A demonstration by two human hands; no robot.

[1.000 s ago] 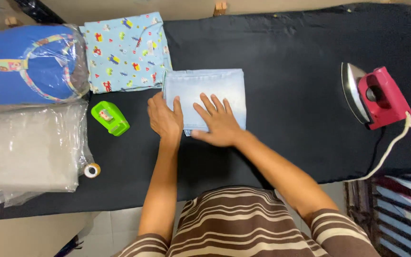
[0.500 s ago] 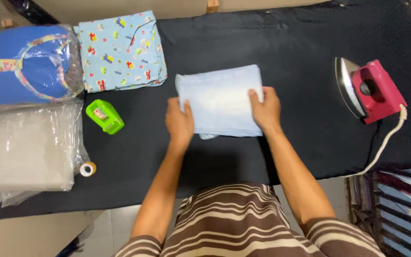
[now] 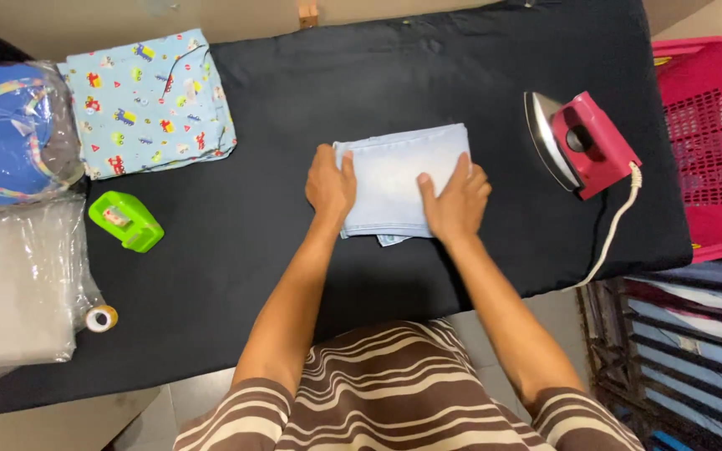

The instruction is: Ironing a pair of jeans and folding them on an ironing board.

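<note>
A folded pale blue cloth (image 3: 396, 171) lies in the middle of a black padded table (image 3: 378, 75). My left hand (image 3: 330, 185) grips the cloth's left edge, fingers curled over it. My right hand (image 3: 455, 200) presses flat on the cloth's right part, fingers spread. A small corner of the cloth sticks out under its near edge.
A red iron (image 3: 580, 144) stands on its side to the right, its cord running off the near edge. A pink basket (image 3: 708, 142) is beyond it. Left are a patterned folded cloth (image 3: 148, 102), a green tape dispenser (image 3: 125, 220), a tape roll (image 3: 101, 317) and plastic-wrapped bundles (image 3: 10, 284).
Both hands slid the folded cloth to the right across the table. My left hand now holds its left edge and my right hand lies flat on its right side.
</note>
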